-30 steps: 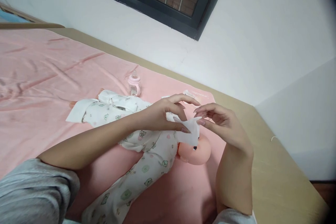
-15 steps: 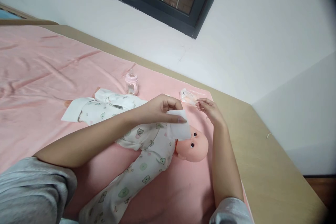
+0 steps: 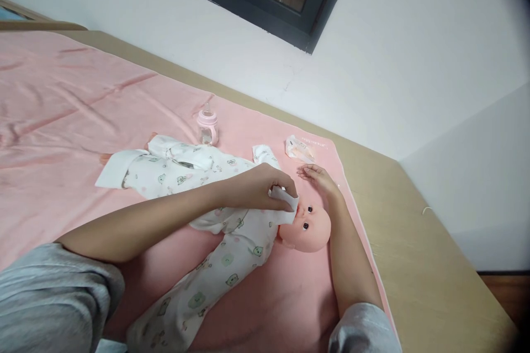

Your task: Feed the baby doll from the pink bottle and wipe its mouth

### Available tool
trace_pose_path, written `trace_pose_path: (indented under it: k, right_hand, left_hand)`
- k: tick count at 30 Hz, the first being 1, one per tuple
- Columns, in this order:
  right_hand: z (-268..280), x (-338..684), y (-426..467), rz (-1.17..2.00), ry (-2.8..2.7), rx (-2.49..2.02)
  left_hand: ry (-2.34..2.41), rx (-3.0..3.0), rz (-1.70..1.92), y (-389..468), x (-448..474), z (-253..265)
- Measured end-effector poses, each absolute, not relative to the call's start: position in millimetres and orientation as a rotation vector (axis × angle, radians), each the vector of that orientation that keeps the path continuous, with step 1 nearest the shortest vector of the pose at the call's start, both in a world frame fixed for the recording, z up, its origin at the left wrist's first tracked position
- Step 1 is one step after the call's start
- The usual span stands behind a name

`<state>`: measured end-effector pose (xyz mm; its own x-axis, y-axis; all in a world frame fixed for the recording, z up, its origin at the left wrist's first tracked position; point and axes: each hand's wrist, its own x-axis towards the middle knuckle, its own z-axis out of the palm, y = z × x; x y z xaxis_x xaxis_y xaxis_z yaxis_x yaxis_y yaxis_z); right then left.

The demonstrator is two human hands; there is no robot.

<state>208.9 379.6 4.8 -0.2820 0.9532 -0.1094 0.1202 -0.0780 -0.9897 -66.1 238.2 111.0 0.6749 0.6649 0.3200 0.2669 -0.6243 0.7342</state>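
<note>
A baby doll (image 3: 318,228) in white patterned clothes (image 3: 232,259) lies on its back, head to the right. My left hand (image 3: 265,187) pinches a folded white wipe (image 3: 286,210) between thumb and fingers, at the doll's mouth and chin. The wipe covers the lower part of the doll's face; whether it presses there I cannot tell. Beyond the doll's head, my right hand (image 3: 318,177) rests low over the blanket, fingers stretched out and holding nothing. Just past its fingertips lies a small clear plastic packet (image 3: 298,149).
A pink baby bottle (image 3: 207,128) stands upright beyond the doll's body. The pink blanket (image 3: 74,88) covers most of a wooden surface (image 3: 414,242), whose bare border runs along the far and right sides. Behind are a white wall (image 3: 372,94) and a dark-framed window (image 3: 265,16).
My left hand has brought the wipe down onto the doll's mouth area. My right hand has moved away from the packet, slightly left and lower, toward the doll's head.
</note>
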Motion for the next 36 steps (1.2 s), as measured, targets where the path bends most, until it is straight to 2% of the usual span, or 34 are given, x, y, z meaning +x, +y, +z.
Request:
trace_pose_path:
  k: [23,36]
  right_hand:
    - [-2.5,212.8,382.6,1.450,-1.479,-1.180]
    - [-7.4,214.6,386.7,1.439,-1.494,-1.190]
  left_hand:
    - [0.639,2.536,0.817,241.2,-51.3,88.8]
    - [0.659,2.579,0.818,240.8,-54.9,93.0]
